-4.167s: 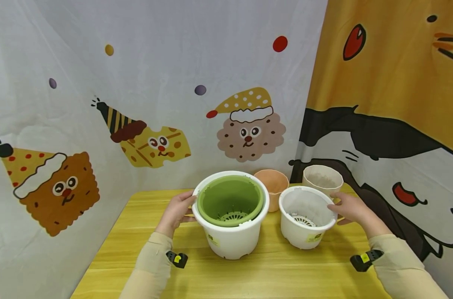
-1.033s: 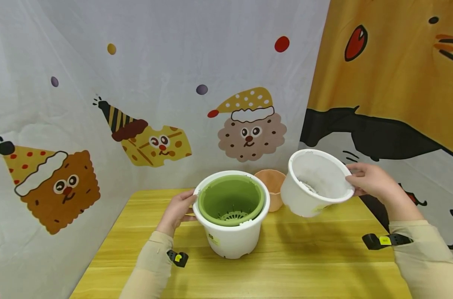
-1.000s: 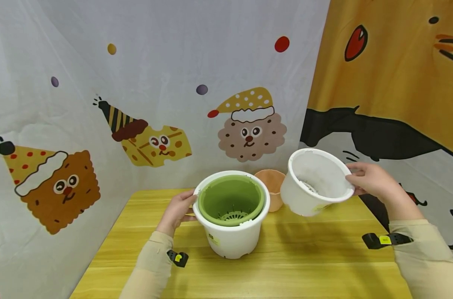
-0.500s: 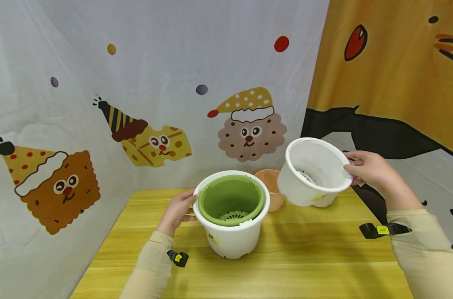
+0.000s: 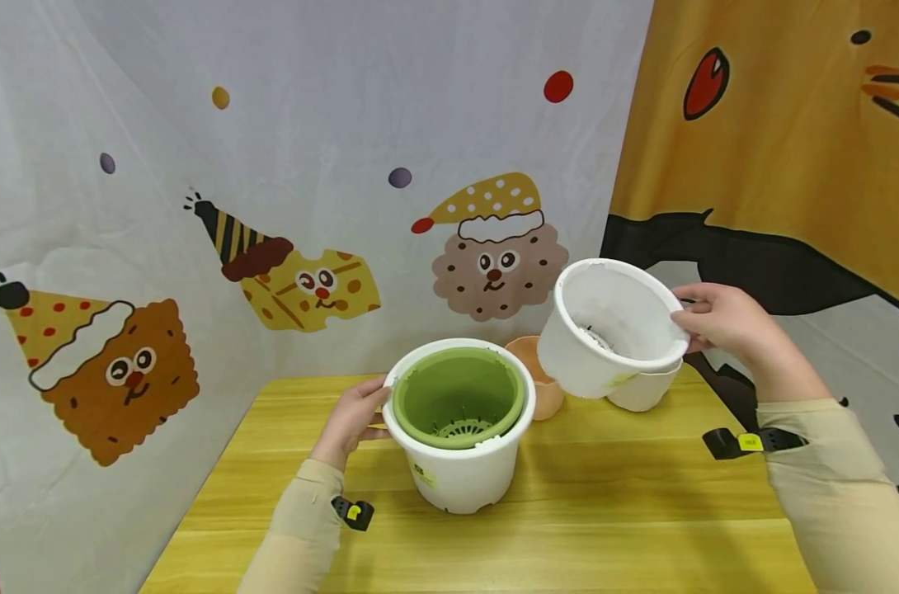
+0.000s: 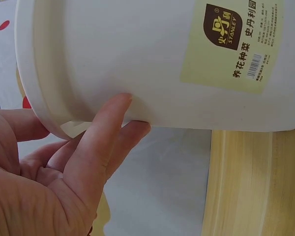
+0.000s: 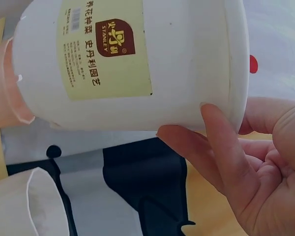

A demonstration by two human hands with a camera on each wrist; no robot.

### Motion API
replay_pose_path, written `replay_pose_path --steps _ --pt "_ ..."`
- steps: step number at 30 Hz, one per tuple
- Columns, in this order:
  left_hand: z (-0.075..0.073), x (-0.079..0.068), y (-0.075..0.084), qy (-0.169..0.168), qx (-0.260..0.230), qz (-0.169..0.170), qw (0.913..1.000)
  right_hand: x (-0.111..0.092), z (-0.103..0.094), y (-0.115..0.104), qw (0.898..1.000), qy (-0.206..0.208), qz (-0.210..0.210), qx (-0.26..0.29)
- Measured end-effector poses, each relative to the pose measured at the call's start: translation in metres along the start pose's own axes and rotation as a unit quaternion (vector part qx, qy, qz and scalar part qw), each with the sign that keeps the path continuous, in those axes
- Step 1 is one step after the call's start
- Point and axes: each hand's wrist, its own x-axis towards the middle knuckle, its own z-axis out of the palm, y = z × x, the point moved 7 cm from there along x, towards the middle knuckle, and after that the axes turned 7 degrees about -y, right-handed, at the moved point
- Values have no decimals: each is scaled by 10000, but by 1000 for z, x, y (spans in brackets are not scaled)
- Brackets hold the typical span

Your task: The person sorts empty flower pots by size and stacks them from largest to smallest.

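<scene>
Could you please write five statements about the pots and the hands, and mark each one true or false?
1. The right hand holds the small white pot by its rim. True.
2. The small white pot stands upright. False: it is tilted, held above the table.
3. The left hand grips the rim of the large white pot. True.
4. The large white pot has nothing inside. False: the green pot sits in it.
5. The orange pot is partly hidden behind the white pots. True.

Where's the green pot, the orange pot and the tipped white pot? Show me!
Green pot [image 5: 457,389]: head view, on its inside wall.
Orange pot [image 5: 546,399]: head view, on its outside wall.
Tipped white pot [image 5: 622,318]: head view, on its inside wall.
</scene>
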Motion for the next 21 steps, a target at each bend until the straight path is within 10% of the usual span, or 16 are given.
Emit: replay_pose_path --steps 21 --pt "0 1 -1 0 -17 -25 10000 6 6 -30 9994 -46 -218 256"
